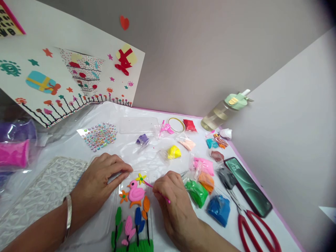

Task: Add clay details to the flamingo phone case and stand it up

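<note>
A clear phone case [119,224] lies in front of me, decorated with a pink clay bird [135,193], a yellow clay flower [141,179], an orange flower, and clay plants on green grass along its near end. My left hand [101,178] presses flat on the case's upper left corner, a silver bangle on its wrist. My right hand [173,204] pinches a thin pink tool [157,191] whose tip touches the case just beside the yellow flower.
Bags of coloured clay lie to the right: yellow [174,152], green [196,192], orange, pink, blue [218,209]. A phone [248,186], red scissors [258,231], a bottle [223,110], a gem sticker sheet [100,135] and a decorated card [65,77] surround the white-covered table [147,161].
</note>
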Demonstrator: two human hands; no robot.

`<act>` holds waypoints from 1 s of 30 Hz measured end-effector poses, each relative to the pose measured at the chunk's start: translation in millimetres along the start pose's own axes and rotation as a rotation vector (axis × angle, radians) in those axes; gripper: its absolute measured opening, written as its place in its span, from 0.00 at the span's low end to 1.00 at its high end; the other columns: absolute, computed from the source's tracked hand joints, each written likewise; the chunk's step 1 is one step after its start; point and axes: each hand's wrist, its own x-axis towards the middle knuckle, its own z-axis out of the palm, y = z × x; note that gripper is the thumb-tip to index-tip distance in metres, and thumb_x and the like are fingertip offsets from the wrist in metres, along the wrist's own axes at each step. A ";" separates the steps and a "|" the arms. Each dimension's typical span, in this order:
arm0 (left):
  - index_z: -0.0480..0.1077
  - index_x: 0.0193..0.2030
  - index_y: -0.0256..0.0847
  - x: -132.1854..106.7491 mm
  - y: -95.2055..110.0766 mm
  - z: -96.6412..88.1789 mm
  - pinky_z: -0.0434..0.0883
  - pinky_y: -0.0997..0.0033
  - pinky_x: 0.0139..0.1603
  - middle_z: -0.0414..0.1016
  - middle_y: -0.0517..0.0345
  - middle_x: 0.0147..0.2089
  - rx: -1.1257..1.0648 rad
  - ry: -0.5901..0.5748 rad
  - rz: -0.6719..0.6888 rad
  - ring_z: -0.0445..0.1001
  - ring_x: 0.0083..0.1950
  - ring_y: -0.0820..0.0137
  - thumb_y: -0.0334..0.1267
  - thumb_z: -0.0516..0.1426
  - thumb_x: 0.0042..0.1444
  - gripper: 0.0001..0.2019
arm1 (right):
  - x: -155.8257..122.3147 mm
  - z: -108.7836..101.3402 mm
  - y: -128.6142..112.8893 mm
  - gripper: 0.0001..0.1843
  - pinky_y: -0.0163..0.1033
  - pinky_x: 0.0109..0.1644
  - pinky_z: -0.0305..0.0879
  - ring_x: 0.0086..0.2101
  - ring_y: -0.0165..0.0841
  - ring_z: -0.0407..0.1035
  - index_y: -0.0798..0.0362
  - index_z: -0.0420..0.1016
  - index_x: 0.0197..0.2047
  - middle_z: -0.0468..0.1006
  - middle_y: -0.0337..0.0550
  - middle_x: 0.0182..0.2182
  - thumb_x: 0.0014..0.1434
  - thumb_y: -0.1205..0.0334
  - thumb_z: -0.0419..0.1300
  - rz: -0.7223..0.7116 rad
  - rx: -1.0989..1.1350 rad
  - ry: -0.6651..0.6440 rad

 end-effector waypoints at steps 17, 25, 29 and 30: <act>0.78 0.42 0.49 0.3 0.3 0.6 0.61 0.57 0.47 0.78 0.60 0.40 0.002 -0.002 -0.003 0.69 0.44 0.59 0.43 0.55 0.66 0.10 | 3.4 -13.6 -5.1 0.11 0.44 0.42 0.59 0.36 0.35 0.60 0.53 0.62 0.43 0.68 0.43 0.35 0.65 0.77 0.46 0.027 0.105 0.089; 0.78 0.41 0.49 -0.2 -0.6 0.0 0.61 0.56 0.46 0.78 0.59 0.39 0.000 -0.017 -0.008 0.70 0.44 0.58 0.43 0.55 0.65 0.09 | 4.9 -5.9 -9.0 0.12 0.43 0.45 0.60 0.36 0.33 0.61 0.53 0.63 0.44 0.71 0.42 0.35 0.65 0.78 0.47 -0.044 0.067 0.092; 0.78 0.42 0.50 -0.5 -0.4 0.7 0.62 0.57 0.46 0.78 0.59 0.40 -0.002 -0.002 -0.003 0.70 0.44 0.59 0.44 0.55 0.65 0.10 | 5.7 -3.8 -9.3 0.10 0.43 0.45 0.60 0.35 0.34 0.63 0.53 0.64 0.43 0.72 0.42 0.34 0.66 0.76 0.48 -0.046 0.043 0.074; 0.78 0.42 0.50 -0.7 -0.3 0.8 0.62 0.57 0.46 0.78 0.59 0.40 -0.003 0.002 0.000 0.70 0.44 0.59 0.44 0.55 0.65 0.10 | 5.9 -3.3 -9.2 0.10 0.43 0.45 0.60 0.35 0.34 0.64 0.53 0.64 0.43 0.73 0.42 0.34 0.66 0.76 0.48 -0.049 0.040 0.069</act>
